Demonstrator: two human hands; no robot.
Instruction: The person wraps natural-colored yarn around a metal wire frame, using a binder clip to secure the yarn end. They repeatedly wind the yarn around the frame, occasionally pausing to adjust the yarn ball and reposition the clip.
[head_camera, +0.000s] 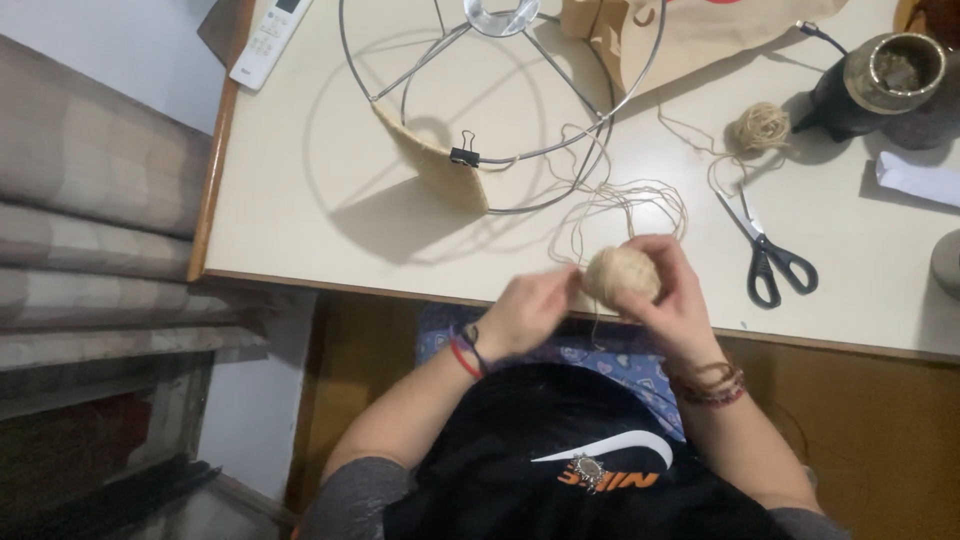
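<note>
- My right hand (672, 300) is wrapped around the twine ball (622, 274), holding it at the near table (300, 200) edge, just above my lap.
- My left hand (530, 310) is pinched in narrow against the ball's left side — looks like it's got the strand, though I can't actually see the twine between the fingers.
- Loose twine (640, 200) lies in messy loops on the table right behind the ball, running back toward the wire frame (500, 110). My guess is this is where it goes bad — pull too hard and those loops knot up, or they drag on the frame.
- The frame has a strip of wrapped twine held by a black binder clip (463, 156). A snag could yank that clip off, I reckon.
- The ball sits right at the edge, so a slip probably sends it rolling to the floor.
- Scissors (765, 250) lie just to the right, blades pointing toward the loops — easy to catch a strand.
- A smaller ball (762, 126) sits further back, near a dark pot (870, 85).
- There's a remote (268, 40) at the far left and a paper bag (680, 30) at the back, both well out of the way.
</note>
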